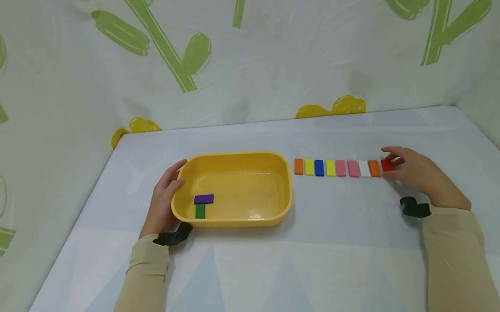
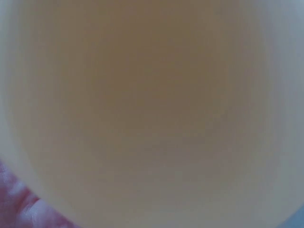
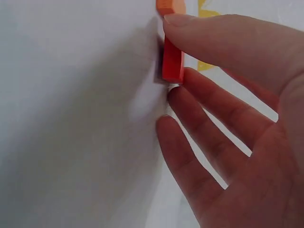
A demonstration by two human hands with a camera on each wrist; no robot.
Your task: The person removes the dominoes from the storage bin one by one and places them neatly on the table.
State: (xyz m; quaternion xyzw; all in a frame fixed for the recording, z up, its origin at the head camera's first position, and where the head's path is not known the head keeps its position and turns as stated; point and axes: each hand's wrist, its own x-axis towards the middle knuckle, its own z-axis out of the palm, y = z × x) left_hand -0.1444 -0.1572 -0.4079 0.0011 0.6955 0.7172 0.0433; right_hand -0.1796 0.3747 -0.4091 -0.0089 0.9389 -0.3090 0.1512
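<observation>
Where the row of coloured blocks ends on the right, the right hand [image 1: 417, 172] pinches the red block [image 1: 387, 165] between thumb and forefinger. The block stands at the far right end of the row, just beside an orange block [image 1: 374, 168], on the table [image 1: 312, 264]. Its long axis runs away from the person, parallel to its neighbours; the row itself runs left to right toward the tray [image 1: 279, 200]. The hand comes at the block from the right, so the tray lies well to the left of the grip, past the whole row.

The left hand [image 1: 163, 203] grips the tray's left wall, thumb over the rim. The tray holds a purple block [image 1: 204, 199] lying across the end of a green block [image 1: 200, 211], near its left front corner. The right hand is the nearer one to the red block; the left hand is well apart from it.

The right wrist view shows the pinch closely: red block [image 3: 172, 61] with the thumb above and a fingertip [image 3: 176, 92] below, remaining fingers spread and relaxed. The head view cannot resolve this. The left wrist view shows only blurred yellow tray wall [image 2: 152, 104] filling the picture, with a sliver of skin at the lower left corner.
</observation>
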